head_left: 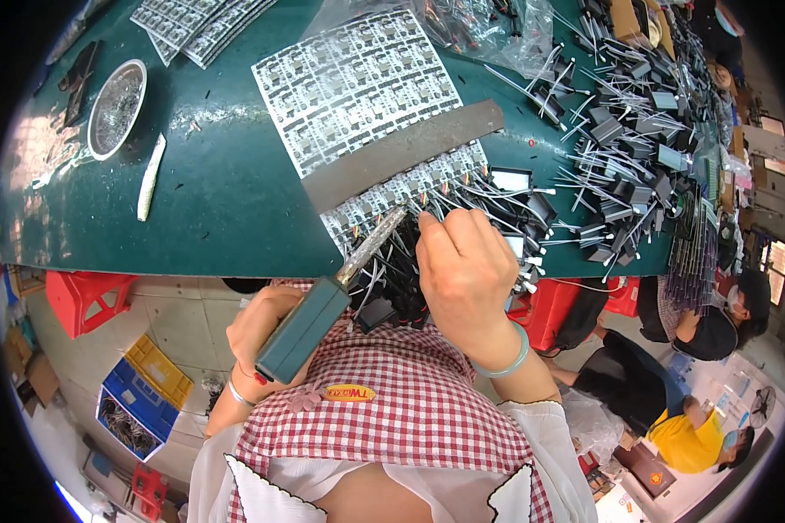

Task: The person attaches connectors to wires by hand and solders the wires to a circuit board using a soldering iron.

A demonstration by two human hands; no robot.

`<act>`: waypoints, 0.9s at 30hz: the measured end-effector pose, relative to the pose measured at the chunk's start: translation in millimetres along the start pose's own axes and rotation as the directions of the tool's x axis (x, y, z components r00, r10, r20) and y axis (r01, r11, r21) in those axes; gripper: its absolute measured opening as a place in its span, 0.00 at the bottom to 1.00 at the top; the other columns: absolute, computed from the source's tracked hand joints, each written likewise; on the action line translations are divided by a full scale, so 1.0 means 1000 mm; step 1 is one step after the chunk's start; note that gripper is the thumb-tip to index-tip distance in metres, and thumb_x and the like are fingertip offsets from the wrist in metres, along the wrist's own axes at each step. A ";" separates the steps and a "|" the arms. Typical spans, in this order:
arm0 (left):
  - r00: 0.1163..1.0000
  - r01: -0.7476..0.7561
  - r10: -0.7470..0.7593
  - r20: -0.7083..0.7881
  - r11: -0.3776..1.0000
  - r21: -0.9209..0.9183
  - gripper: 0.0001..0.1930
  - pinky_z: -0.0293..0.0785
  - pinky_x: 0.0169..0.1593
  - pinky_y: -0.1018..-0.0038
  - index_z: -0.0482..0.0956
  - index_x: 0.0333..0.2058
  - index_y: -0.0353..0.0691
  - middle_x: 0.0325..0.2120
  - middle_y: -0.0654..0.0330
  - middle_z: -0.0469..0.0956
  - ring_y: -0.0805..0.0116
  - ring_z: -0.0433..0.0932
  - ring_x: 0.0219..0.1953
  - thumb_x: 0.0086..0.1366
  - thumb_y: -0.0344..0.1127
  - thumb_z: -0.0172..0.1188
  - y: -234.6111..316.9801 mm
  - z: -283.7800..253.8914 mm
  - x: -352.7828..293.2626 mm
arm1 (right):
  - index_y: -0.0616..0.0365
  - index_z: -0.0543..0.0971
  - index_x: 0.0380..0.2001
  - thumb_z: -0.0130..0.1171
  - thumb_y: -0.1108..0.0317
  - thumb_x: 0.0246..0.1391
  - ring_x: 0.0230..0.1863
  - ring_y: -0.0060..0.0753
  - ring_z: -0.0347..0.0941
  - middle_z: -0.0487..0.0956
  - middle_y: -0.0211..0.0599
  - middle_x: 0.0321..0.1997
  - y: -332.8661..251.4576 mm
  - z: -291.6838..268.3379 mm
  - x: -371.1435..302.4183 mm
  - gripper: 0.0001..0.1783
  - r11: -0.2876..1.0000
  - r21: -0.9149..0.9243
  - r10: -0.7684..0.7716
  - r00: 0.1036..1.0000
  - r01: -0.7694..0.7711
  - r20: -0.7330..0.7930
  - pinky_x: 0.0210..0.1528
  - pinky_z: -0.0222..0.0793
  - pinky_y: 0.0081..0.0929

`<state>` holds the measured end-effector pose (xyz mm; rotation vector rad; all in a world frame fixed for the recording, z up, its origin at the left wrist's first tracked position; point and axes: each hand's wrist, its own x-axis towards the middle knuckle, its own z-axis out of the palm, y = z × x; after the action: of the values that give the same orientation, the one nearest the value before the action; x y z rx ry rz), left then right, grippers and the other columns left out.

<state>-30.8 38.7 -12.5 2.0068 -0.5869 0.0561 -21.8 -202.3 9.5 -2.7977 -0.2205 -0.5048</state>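
My left hand (266,324) is wrapped round the green handle of a soldering iron (303,327). The iron's silvery tip reaches the near edge of a white sheet of circuit boards (358,74). My right hand (469,283) is pinched closed beside that tip, on a thin wire at the edge of the boards; the fingers partly hide it. A flat grey-brown metal bar (401,155) lies across the sheet. Along the near edge, black and white cables (379,283) with small black housings hang over the table edge toward my checked apron.
A big pile of cabled black housings (619,148) covers the right of the green table (218,174). At the left are a round bowl (118,109) and a white stick (152,179). More board sheets (187,26) lie far left. Red stools (83,301) stand below; co-workers sit at the right.
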 end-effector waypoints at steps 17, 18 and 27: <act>0.997 0.051 -0.055 0.050 0.996 0.075 0.12 0.78 0.33 0.71 0.79 0.35 0.30 0.30 0.48 0.81 0.55 0.84 0.31 0.52 0.29 0.68 0.003 -0.004 -0.008 | 0.64 0.79 0.32 0.61 0.75 0.44 0.30 0.34 0.70 0.69 0.34 0.27 0.000 0.000 -0.001 0.08 0.999 -0.041 -0.009 0.999 0.011 0.045 0.29 0.65 0.29; 0.997 0.048 -0.051 0.051 0.997 0.058 0.12 0.78 0.32 0.72 0.79 0.34 0.30 0.30 0.48 0.81 0.55 0.84 0.30 0.52 0.29 0.68 0.001 -0.005 -0.010 | 0.64 0.79 0.32 0.61 0.75 0.44 0.30 0.34 0.70 0.69 0.34 0.27 0.000 0.000 -0.001 0.08 0.999 -0.041 -0.009 0.999 0.010 0.044 0.29 0.65 0.29; 0.998 -0.059 0.062 -0.031 0.995 0.078 0.09 0.76 0.28 0.72 0.79 0.28 0.29 0.27 0.51 0.79 0.59 0.81 0.25 0.47 0.18 0.69 0.001 -0.004 -0.007 | 0.64 0.80 0.33 0.60 0.74 0.44 0.31 0.34 0.71 0.69 0.35 0.27 0.000 -0.001 -0.003 0.10 1.000 -0.029 0.009 0.998 -0.007 0.063 0.29 0.65 0.29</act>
<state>-36.1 44.2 -11.7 2.0584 -0.6330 0.1505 -25.0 -202.7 9.7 -2.8444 -0.2167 -0.4221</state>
